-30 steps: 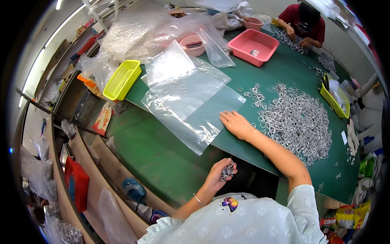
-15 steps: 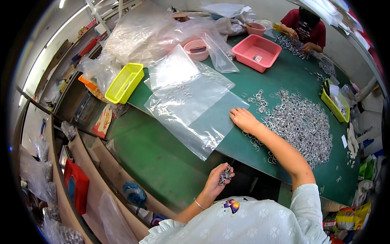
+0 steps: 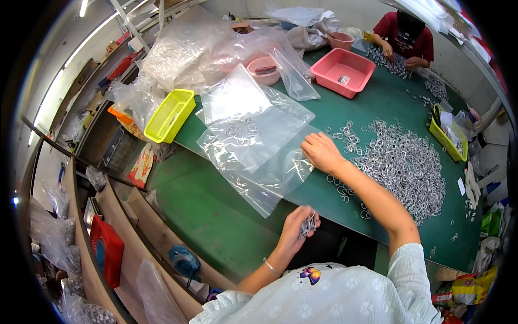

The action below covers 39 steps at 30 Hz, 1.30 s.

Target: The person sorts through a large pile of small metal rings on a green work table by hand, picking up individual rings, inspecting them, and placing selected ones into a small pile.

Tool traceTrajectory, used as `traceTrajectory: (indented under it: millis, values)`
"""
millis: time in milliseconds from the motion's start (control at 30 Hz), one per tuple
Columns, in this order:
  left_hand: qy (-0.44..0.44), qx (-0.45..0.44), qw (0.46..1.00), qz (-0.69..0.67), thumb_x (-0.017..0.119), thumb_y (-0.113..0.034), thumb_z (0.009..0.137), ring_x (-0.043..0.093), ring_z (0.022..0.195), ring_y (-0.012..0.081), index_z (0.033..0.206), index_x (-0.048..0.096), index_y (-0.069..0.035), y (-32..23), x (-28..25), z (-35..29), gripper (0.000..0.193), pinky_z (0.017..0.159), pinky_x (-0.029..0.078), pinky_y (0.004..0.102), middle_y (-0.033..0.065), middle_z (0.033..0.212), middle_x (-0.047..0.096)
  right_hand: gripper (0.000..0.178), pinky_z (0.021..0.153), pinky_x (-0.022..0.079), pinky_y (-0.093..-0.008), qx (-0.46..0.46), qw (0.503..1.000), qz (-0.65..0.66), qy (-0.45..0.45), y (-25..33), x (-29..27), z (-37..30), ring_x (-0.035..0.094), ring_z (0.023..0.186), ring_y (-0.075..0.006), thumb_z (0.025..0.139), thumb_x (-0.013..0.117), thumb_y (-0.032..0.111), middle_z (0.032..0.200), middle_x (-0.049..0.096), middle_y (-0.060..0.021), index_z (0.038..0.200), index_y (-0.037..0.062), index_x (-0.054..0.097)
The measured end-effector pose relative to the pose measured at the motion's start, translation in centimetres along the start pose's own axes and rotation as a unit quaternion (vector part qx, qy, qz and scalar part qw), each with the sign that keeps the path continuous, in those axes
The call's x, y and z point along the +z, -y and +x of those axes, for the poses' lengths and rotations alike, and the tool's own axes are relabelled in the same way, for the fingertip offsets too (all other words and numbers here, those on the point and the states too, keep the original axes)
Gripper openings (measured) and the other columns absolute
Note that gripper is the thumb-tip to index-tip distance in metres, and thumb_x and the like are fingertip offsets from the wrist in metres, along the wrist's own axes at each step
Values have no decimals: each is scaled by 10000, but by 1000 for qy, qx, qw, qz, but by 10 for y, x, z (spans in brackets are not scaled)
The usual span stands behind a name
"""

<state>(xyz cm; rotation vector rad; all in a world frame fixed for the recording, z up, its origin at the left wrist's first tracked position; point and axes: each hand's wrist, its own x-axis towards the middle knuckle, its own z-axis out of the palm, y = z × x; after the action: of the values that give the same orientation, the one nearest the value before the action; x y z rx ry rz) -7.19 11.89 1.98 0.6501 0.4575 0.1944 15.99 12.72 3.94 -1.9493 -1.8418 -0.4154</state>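
My left hand [image 3: 298,229] is closed around a small bunch of silvery metal rings [image 3: 308,224], held just off the table's front edge. The rings look like split or hook-shaped loops, too small to tell exactly. At the right edge of a clear plastic bag [image 3: 253,186], my right hand [image 3: 322,153] has its fingers bent onto the film, which buckles beside them. The fingertips are partly hidden. Several loose rings [image 3: 240,131] show on the stacked bags. Just right of my right hand spreads a large heap of the same rings [image 3: 402,167].
The green table [image 3: 345,110] also carries a pink tray [image 3: 343,73], a pink bowl [image 3: 263,71] and heaped plastic film [image 3: 186,46]. Yellow baskets stand at left [image 3: 170,116] and right [image 3: 449,135]. Across the table, a person in red [image 3: 403,40] handles similar pieces.
My left hand has risen slightly and shifted right with the rings. The bag's right part has gone from flat to buckled at my right hand. The whole view has shifted a little.
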Motion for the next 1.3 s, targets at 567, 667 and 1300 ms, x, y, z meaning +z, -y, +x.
traceTrajectory:
  millis: [567,667,1300]
  values:
    - [-249,346,905,-9,618,-191,799,449,1144,353,1214,417,-18,-99,-31,136,492,946,364,532,147,1285,367,72,638,407,-346,92,957,54,-269,15,-40,13,538,727,-242,709,626,42,755,553,-58,777,62,611]
    - [-214,344,913,-38,603,-90,794,444,1132,401,1147,403,6,-87,-67,124,416,919,430,497,153,1178,395,86,643,403,-344,95,958,76,-259,25,-35,1,534,738,-237,705,626,30,772,552,-54,783,65,612]
    - [-179,230,941,172,433,-87,867,476,1154,392,1171,332,183,-112,-83,125,419,964,423,476,295,1220,445,323,1007,297,-496,232,965,-100,70,15,-54,-185,386,1231,-284,777,627,236,1287,457,-88,1073,124,567]
